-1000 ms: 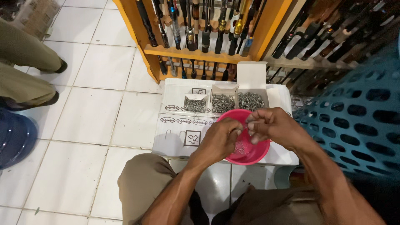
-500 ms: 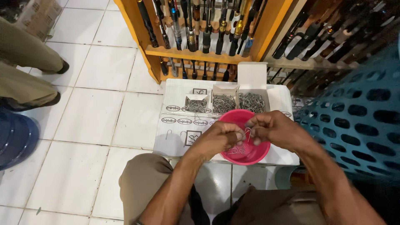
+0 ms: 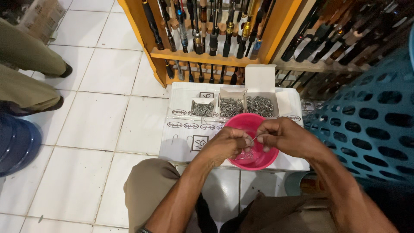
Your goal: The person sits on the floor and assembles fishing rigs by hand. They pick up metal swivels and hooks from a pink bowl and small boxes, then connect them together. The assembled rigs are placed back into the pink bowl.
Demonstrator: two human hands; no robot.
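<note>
Glossy pink plastic bowl (image 3: 251, 125), thin shiny metal hooks (image 3: 245, 156), matt cardboard boxes (image 3: 231, 96).

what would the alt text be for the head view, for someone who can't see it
Seen from above, a seated person's left hand and right hand pinch a small metal hook over a pink bowl. The bowl sits on a white box, beside small open boxes of hooks, with a rack of fishing rods and a blue plastic basket nearby.

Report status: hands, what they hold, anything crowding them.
Left hand and right hand pinch a small hook over the pink bowl. Open hook boxes just beyond; nothing blocking.
</note>
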